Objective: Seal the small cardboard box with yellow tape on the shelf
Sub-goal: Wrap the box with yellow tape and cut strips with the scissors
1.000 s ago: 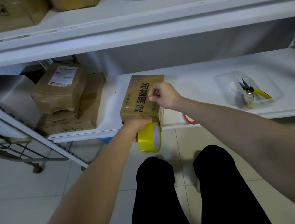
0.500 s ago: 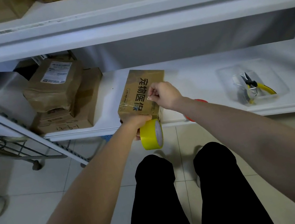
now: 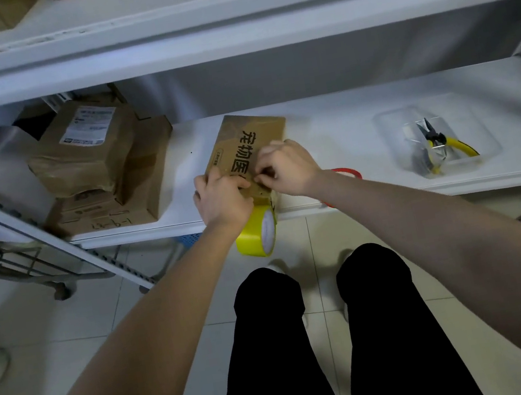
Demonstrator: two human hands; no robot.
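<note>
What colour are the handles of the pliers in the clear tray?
The pliers have yellow handles; the head view shows them, inside the clear tray.

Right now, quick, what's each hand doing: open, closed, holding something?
Left hand: grips the near corner of the small cardboard box; the yellow tape roll hangs just below it.
Right hand: pinching at the box top; what it pinches cannot be told.
</note>
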